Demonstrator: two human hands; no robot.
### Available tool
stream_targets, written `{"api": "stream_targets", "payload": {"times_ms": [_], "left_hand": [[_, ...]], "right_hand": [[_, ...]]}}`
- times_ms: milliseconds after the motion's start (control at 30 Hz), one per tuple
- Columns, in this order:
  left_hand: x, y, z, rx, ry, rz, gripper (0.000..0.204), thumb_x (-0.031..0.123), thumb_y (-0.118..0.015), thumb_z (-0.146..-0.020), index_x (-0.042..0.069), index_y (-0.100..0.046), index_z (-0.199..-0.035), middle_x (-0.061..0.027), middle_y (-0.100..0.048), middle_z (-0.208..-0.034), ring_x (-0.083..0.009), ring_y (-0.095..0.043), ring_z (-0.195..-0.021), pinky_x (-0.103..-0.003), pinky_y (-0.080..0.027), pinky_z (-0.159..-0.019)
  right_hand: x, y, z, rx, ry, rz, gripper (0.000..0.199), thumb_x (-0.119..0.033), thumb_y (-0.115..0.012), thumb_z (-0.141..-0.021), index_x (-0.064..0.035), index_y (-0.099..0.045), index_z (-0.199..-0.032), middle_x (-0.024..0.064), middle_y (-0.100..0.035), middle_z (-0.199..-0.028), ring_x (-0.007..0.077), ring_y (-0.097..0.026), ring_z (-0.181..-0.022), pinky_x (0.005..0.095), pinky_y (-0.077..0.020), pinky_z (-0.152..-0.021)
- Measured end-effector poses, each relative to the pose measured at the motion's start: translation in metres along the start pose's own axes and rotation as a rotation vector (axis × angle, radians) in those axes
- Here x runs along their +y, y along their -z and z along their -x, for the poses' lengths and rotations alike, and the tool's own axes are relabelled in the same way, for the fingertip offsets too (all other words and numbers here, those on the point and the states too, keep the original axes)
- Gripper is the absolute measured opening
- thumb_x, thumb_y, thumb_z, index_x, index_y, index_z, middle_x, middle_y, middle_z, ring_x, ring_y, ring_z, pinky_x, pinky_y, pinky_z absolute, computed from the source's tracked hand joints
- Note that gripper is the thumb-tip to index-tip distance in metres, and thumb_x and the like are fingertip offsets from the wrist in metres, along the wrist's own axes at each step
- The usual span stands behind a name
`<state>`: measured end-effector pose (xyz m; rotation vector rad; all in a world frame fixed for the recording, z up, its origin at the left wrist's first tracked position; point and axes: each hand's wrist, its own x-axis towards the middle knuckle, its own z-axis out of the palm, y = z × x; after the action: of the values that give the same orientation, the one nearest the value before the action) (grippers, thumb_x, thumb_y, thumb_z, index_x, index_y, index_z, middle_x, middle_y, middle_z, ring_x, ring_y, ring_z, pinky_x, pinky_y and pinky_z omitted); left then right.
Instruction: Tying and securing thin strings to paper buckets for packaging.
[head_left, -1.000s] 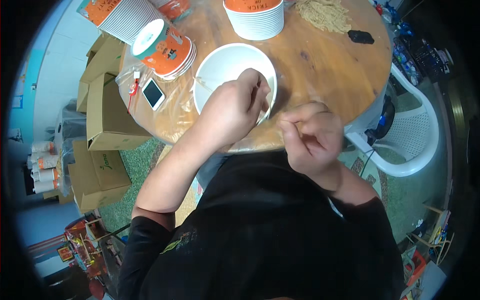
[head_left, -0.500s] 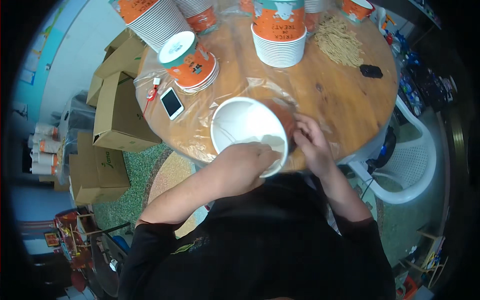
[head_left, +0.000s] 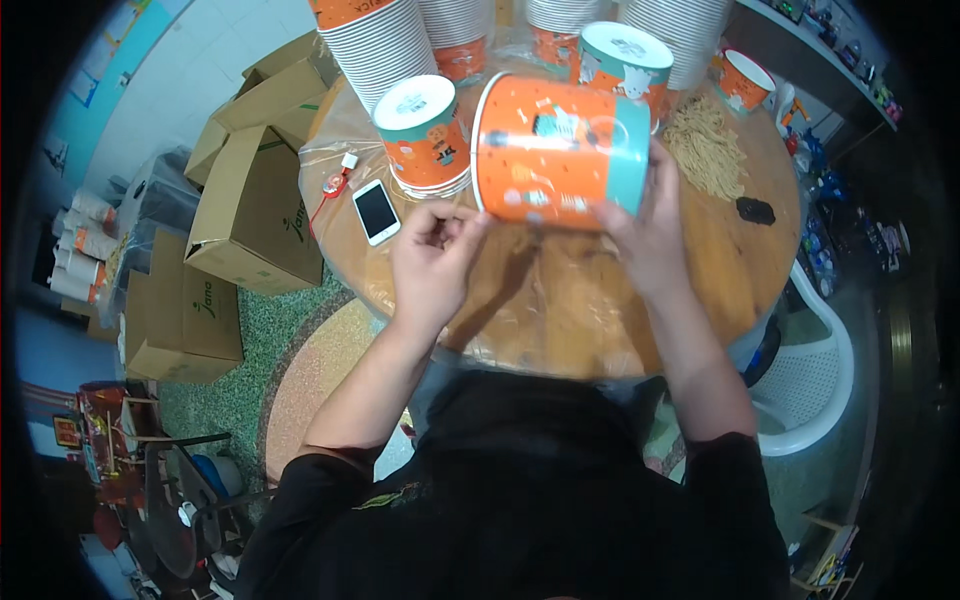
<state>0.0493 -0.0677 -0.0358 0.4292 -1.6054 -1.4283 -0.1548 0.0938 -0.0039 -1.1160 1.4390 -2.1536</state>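
A large orange paper bucket (head_left: 550, 150) with a teal band and small printed figures is tipped on its side above the table. Its white rim points left, so the inside is hidden. My right hand (head_left: 648, 225) grips the teal base end, thumb in front and fingers behind. At the lower edge of the rim is my left hand (head_left: 435, 260), fingers curled in, with thumb and forefinger closed on the rim. Beyond it, another orange bucket (head_left: 425, 140) stands upside down on a short stack, left of the held one.
Tall stacks of paper buckets (head_left: 378, 50) line the far side of the round wooden table (head_left: 560, 310), under clear plastic. A white phone (head_left: 377, 213), a heap of tan strips (head_left: 705, 150) and a black object (head_left: 755, 210) lie there. Cardboard boxes (head_left: 255, 220) and a white chair (head_left: 800, 390) flank it.
The bucket has risen away from me and turned, so its printed side shows instead of its white inside. My left hand has come out of it to the rim.
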Motion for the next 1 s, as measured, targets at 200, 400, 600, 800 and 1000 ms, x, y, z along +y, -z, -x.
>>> {"api": "stream_targets", "payload": {"times_ms": [200, 400, 600, 800, 1000], "left_hand": [[-0.025, 0.033, -0.047, 0.177, 0.273, 0.435, 0.008, 0.012, -0.075, -0.109, 0.006, -0.07, -0.111, -0.0006, -0.071, -0.095, -0.0089, -0.065, -0.081, -0.024, -0.052, -0.074], [-0.047, 0.044, -0.089, 0.253, 0.32, 0.689, 0.011, 0.009, -0.07, -0.11, 0.007, -0.064, -0.119, -0.0029, -0.073, -0.103, -0.0124, -0.069, -0.088, -0.028, -0.059, -0.079], [-0.09, 0.088, -0.09, 0.347, 0.366, 0.815, 0.026, 0.014, -0.069, -0.11, 0.008, -0.061, -0.134, -0.0051, -0.074, -0.119, -0.0162, -0.069, -0.102, -0.032, -0.058, -0.09], [-0.094, 0.068, -0.045, 0.438, 0.428, 0.646, 0.034, 0.01, -0.067, -0.109, 0.006, -0.052, -0.139, -0.0076, -0.069, -0.119, -0.0187, -0.069, -0.102, -0.033, -0.057, -0.089], [-0.082, 0.035, 0.036, 0.106, 0.29, 0.204, 0.026, 0.001, -0.067, -0.11, 0.001, -0.057, -0.134, -0.0061, -0.068, -0.122, -0.0093, -0.065, -0.101, -0.026, -0.056, -0.093]], "right_hand": [[0.0, -0.064, -0.104, 0.017, 0.412, 0.862, 0.108, -0.052, -0.098, -0.076, 0.0023, -0.051, -0.156, 0.0305, -0.048, -0.162, 0.0463, -0.049, -0.151, 0.0533, -0.0446, -0.125], [0.042, -0.147, -0.186, -0.119, 0.472, 1.029, 0.094, -0.068, -0.091, -0.079, 0.0002, -0.072, -0.142, 0.0254, -0.064, -0.151, 0.0421, -0.06, -0.141, 0.0495, -0.0488, -0.121], [0.077, -0.2, -0.188, -0.233, 0.347, 0.984, 0.097, -0.076, -0.092, -0.074, 0.0029, -0.079, -0.128, 0.0256, -0.07, -0.141, 0.0437, -0.065, -0.134, 0.0508, -0.0528, -0.117], [0.098, -0.158, -0.168, -0.294, 0.328, 0.902, 0.094, -0.063, -0.091, -0.084, 0.0001, -0.064, -0.149, 0.0274, -0.061, -0.153, 0.0456, -0.051, -0.152, 0.05, -0.0433, -0.128], [-0.002, -0.032, -0.166, 0.232, 0.76, 1.342, 0.103, -0.063, -0.096, -0.074, 0.0052, -0.063, -0.144, 0.0263, -0.066, -0.146, 0.0452, -0.061, -0.139, 0.0542, -0.0524, -0.116]]}}
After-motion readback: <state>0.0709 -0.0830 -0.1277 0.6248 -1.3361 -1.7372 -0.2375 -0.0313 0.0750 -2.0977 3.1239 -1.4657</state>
